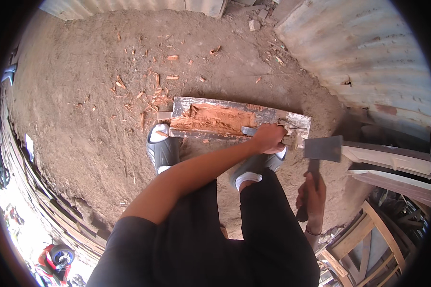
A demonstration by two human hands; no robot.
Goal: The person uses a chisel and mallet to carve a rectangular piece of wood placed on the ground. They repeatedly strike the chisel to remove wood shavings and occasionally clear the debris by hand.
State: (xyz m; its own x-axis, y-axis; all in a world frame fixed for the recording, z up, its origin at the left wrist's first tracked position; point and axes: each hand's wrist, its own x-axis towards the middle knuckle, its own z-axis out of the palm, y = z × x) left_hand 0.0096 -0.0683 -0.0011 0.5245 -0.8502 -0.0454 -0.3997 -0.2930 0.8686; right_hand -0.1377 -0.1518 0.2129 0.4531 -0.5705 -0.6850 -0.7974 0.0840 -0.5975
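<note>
My left hand (270, 137) is closed round a chisel, whose metal blade (248, 130) points left into a hollow in a painted wooden board (266, 114). The hollow (215, 119) shows rough, reddish bare wood, while worn dark and whitish paint covers the board around it. To the right and nearer me, my right hand (313, 197) grips the dark handle of a hatchet (323, 148). Its broad dark head is raised beside the board's right end, apart from the chisel. My fingers hide most of the chisel's handle.
My feet in grey clogs (165, 152) stand close against the board's near side. Reddish wood chips (155, 98) litter the dirt ground (81, 71). Corrugated metal sheets (368, 57) lean at the far right, with wooden frames (368, 239) nearer. A red motorcycle (50, 263) stands lower left.
</note>
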